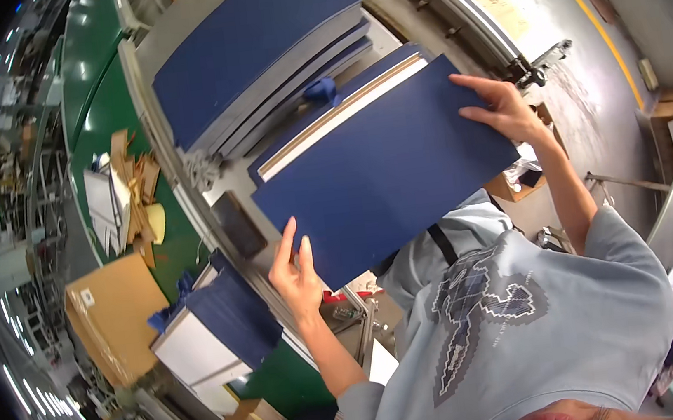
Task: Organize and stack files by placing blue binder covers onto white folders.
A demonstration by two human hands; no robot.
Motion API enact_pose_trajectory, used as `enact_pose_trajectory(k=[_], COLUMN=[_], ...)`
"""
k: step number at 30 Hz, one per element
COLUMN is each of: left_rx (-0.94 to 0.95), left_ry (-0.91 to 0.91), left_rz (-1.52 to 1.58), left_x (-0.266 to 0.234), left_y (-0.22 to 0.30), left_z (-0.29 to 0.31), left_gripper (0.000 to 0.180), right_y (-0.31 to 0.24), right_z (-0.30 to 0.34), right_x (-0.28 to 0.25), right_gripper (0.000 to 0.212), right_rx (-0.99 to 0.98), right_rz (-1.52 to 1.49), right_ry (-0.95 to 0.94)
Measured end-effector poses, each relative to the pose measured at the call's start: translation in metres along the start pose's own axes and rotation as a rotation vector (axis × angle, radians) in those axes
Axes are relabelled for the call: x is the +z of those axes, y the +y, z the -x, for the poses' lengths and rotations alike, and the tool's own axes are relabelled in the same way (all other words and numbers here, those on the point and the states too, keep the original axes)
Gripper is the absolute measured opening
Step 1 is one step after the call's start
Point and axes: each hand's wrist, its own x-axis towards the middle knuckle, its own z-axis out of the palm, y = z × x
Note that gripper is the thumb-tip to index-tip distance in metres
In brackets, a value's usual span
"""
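Observation:
A flat dark blue board (pixel 386 175) is held tilted in front of me, between my two hands. My left hand (pixel 296 277) grips its left edge, with thumb and fingers close to the lower left corner. At the upper right, my right hand (pixel 503 108) grips the opposite edge. Just behind the board's far edge is a blue-bordered piece (pixel 342 114) with white and tan strips; whether the two are joined, I cannot tell. A crumpled blue cloth (pixel 321 91) lies by it. Beyond stands a stack of large blue sheets (pixel 251 41) with pale edges.
To the left runs a green conveyor belt (pixel 93 80) carrying cardboard scraps (pixel 135 191). A cardboard carton (pixel 116 318) and a blue and white stack (pixel 229 322) sit at lower left. A metal rail (pixel 472 12) passes at upper right; an open box (pixel 516 181) stands below my right hand.

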Motion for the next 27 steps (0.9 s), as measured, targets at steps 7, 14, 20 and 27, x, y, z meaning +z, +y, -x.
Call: enact_pose_trajectory(k=[7, 14, 20, 27], left_rx=[-0.143, -0.130, -0.133, -0.206], left_ry=[0.080, 0.052, 0.058, 0.092], left_rz=[0.194, 0.187, 0.193, 0.054], left_x=[0.012, 0.017, 0.019, 0.017], left_y=[-0.037, -0.045, -0.040, -0.043], left_z=[-0.018, -0.036, -0.040, -0.037], left_gripper=[0.037, 0.039, 0.039, 0.041], right_y=[0.005, 0.013, 0.011, 0.006], right_z=[-0.031, -0.046, -0.049, -0.049], right_x=[0.013, 0.012, 0.015, 0.020], right_gripper=[0.060, 0.058, 0.057, 0.055], right_rx=[-0.080, 0.079, 0.123, 0.195], right_rz=[0.161, 0.243, 0.151, -0.100], right_ry=[0.067, 0.057, 0.088, 0.090])
